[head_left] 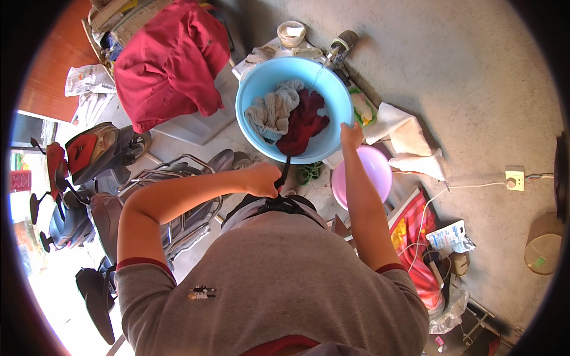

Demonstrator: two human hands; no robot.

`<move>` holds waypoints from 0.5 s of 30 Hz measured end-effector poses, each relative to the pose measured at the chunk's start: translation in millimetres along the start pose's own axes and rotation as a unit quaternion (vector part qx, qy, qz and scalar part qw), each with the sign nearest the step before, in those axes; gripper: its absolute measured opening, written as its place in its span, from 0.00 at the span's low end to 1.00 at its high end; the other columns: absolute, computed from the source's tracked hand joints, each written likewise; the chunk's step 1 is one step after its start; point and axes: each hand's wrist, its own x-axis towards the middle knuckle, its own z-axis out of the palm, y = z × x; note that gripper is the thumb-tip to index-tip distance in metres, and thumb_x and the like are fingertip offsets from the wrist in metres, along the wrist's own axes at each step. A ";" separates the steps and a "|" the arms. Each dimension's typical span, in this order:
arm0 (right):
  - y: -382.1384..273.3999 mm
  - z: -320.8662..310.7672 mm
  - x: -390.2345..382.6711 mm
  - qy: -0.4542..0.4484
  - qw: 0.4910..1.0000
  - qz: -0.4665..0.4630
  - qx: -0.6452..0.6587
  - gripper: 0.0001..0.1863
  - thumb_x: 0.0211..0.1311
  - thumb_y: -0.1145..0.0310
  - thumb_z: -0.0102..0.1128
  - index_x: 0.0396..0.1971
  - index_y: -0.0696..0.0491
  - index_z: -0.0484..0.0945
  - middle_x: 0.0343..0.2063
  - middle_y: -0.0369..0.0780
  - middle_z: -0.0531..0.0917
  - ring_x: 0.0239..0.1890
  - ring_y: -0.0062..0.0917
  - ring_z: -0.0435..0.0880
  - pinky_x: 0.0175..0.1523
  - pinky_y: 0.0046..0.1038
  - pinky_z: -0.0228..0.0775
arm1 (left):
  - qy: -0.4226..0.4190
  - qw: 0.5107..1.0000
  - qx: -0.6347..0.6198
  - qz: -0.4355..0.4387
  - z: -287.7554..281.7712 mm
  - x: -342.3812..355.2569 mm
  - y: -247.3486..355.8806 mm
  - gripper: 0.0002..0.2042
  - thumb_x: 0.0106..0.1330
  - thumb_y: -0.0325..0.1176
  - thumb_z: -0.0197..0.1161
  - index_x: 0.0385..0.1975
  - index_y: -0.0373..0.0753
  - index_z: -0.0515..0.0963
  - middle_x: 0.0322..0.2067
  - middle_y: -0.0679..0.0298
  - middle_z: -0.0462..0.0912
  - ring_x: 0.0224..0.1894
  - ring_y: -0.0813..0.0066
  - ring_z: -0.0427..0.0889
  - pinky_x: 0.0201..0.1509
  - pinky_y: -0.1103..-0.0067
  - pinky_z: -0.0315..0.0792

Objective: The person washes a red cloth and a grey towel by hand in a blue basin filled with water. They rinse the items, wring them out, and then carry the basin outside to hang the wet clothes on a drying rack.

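A person in a grey shirt stands over a blue basin (pixel 255 98) of wet laundry, a grey cloth (pixel 270 113) and a dark red garment (pixel 304 121), set above a bare concrete floor (pixel 451 77) in a cluttered yard. The left hand (pixel 264 179) is closed around a dark strap (pixel 285 172) trailing from the basin's near edge, while the right hand (pixel 351 135) grips the rim. Close by lie a pink basin (pixel 377 172), white cloths (pixel 409 139), a red jacket (pixel 169 65) on a box and parked scooters (pixel 89 154).
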 end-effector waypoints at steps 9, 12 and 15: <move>6.4 3.8 4.2 0.003 1.000 -0.013 0.007 0.23 0.44 0.58 0.59 0.43 0.52 0.77 0.41 0.47 0.81 0.45 0.43 0.79 0.50 0.40 0.69 | 0.017 0.999 -0.008 0.031 1.8 0.5 18.5 0.11 0.51 0.35 0.61 0.34 0.40 0.79 0.28 0.59 0.79 0.34 0.63 0.78 0.33 0.67 0.70; -4.8 -6.2 -1.7 -0.035 0.999 0.015 0.037 0.28 0.42 0.56 0.61 0.46 0.55 0.76 0.44 0.50 0.79 0.48 0.45 0.77 0.53 0.39 0.66 | -0.087 0.943 -0.308 -0.095 17.0 7.1 -8.9 0.14 0.54 0.44 0.63 0.37 0.43 0.79 0.28 0.68 0.78 0.30 0.77 0.73 0.31 0.77 0.68; 0.6 -5.8 0.2 -0.021 0.999 0.006 0.033 0.28 0.42 0.56 0.61 0.45 0.55 0.76 0.43 0.51 0.79 0.47 0.45 0.77 0.53 0.39 0.66 | -0.089 0.852 -0.503 -0.112 14.3 -10.9 1.4 0.20 0.51 0.52 0.66 0.30 0.39 0.77 0.29 0.65 0.74 0.31 0.76 0.73 0.29 0.82 0.66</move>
